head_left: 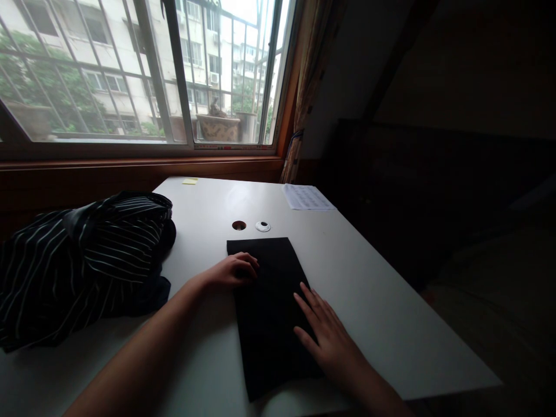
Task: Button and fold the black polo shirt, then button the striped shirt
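A black folded cloth (pixel 273 324) lies flat on the white table as a long rectangle in front of me. My left hand (pixel 237 269) rests over its left edge near the far end, with the fingers curled and close together. Whether any fabric is caught under those fingertips is hidden. On the right edge, closer to me, my right hand (pixel 324 330) lies with its fingers stretched out, the fingertips touching the cloth and nothing held.
A dark striped bundle of clothes (pixel 95 260) covers the table's left side. Beyond the cloth are a round hole (pixel 238 225) in the white table (pixel 369 289) and a white disc (pixel 263 226). Printed sheets (pixel 308 197) and a yellow note (pixel 190 181) lie by the far edge, below a window.
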### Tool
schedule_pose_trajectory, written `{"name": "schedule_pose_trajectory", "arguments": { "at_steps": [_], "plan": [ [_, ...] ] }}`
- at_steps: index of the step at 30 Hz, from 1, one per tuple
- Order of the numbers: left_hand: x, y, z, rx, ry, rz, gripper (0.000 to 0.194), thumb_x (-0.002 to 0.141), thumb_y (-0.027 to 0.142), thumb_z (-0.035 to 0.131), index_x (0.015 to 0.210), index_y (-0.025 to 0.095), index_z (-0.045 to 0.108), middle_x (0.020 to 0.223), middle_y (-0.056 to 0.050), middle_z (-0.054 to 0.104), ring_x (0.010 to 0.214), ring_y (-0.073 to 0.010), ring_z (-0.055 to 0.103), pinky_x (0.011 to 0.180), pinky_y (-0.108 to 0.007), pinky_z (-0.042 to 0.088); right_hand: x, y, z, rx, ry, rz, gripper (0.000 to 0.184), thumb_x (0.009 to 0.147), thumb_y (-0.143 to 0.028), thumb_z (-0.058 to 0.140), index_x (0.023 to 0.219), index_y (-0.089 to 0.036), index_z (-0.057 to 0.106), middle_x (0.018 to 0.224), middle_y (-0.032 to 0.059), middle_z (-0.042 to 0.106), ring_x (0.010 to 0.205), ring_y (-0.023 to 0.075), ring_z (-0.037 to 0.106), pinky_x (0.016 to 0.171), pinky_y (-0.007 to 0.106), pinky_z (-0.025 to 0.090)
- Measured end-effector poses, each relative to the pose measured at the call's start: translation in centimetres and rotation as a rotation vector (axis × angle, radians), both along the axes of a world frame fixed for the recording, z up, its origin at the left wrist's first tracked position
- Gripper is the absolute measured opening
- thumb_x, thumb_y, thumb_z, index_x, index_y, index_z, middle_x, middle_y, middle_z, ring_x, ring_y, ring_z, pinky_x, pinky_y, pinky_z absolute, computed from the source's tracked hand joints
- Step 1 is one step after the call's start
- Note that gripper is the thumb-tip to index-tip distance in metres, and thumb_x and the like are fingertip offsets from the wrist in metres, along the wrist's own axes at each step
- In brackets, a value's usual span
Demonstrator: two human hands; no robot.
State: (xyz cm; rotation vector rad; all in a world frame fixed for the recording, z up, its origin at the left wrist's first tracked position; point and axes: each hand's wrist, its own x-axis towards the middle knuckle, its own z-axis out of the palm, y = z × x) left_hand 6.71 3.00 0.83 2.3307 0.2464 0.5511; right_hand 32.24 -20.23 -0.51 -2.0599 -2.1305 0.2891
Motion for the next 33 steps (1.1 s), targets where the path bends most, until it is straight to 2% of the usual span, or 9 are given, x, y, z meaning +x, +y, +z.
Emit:
{"name": "schedule_pose_trajectory", "arguments": {
  "at_steps": [8, 14, 19, 26, 29, 33],
  "plan": [
    [0.54, 0.16, -0.65, -0.030, -0.040, -0.006, 0.010, 0.085, 0.028, 0.071, 0.087, 0.019, 0.075, 0.110, -0.010, 0.067, 0.118, -0.0257, 0.057, 0.100, -0.038, 0.048, 0.08, -0.02, -0.14, 0.025, 0.001, 0.005, 0.063, 0.099, -0.058, 0.034, 0.156, -0.038, 0.015, 0.165, -0.0046, 0.006, 0.151, 0.0239, 0.011, 0.123, 0.050, 0.018],
    [0.39, 0.41, -0.75, -0.127, -0.114, 0.028, 0.020, 0.091, 0.034, 0.065, 0.095, 0.015, 0.070, 0.106, -0.012, 0.065, 0.107, -0.0242, 0.064, 0.091, -0.037, 0.053, -0.05, -0.06, 0.20, -0.004, 0.005, -0.007, 0.064, 0.099, -0.059, 0.033, 0.156, -0.037, 0.016, 0.165, -0.0048, 0.005, 0.152, 0.0232, 0.010, 0.123, 0.049, 0.018],
    [0.13, 0.60, -0.50, -0.174, -0.157, 0.050, 0.023, 0.095, 0.036, 0.059, 0.097, 0.014, 0.067, 0.106, -0.012, 0.064, 0.106, -0.0228, 0.064, 0.091, -0.038, 0.054, -0.10, -0.07, 0.30, 0.005, 0.014, -0.004, 0.063, 0.099, -0.058, 0.034, 0.156, -0.038, 0.016, 0.165, -0.0047, 0.006, 0.151, 0.0239, 0.011, 0.123, 0.050, 0.018],
    [0.33, 0.45, -0.81, -0.095, -0.077, -0.023, 0.018, 0.082, 0.033, 0.075, 0.093, 0.019, 0.074, 0.111, -0.010, 0.066, 0.114, -0.0246, 0.059, 0.100, -0.040, 0.048, -0.14, -0.01, 0.36, -0.003, 0.009, -0.009, 0.063, 0.099, -0.058, 0.034, 0.156, -0.037, 0.017, 0.165, -0.0045, 0.006, 0.151, 0.0235, 0.011, 0.123, 0.049, 0.017],
    [0.49, 0.45, -1.02, -0.049, -0.057, -0.023, 0.014, 0.083, 0.032, 0.075, 0.090, 0.020, 0.075, 0.110, -0.010, 0.067, 0.116, -0.0248, 0.057, 0.102, -0.041, 0.046, -0.14, -0.01, 0.37, -0.001, 0.004, -0.004, 0.063, 0.099, -0.059, 0.033, 0.156, -0.036, 0.018, 0.165, -0.0042, 0.006, 0.152, 0.0232, 0.010, 0.123, 0.049, 0.017],
    [0.52, 0.63, -1.07, -0.092, -0.078, -0.004, 0.018, 0.086, 0.034, 0.071, 0.090, 0.017, 0.073, 0.105, -0.011, 0.067, 0.113, -0.0249, 0.060, 0.097, -0.039, 0.050, -0.11, -0.06, 0.34, 0.005, 0.008, -0.001, 0.063, 0.099, -0.058, 0.033, 0.156, -0.036, 0.017, 0.165, -0.0046, 0.007, 0.152, 0.0231, 0.011, 0.123, 0.049, 0.018]
  ]
}}
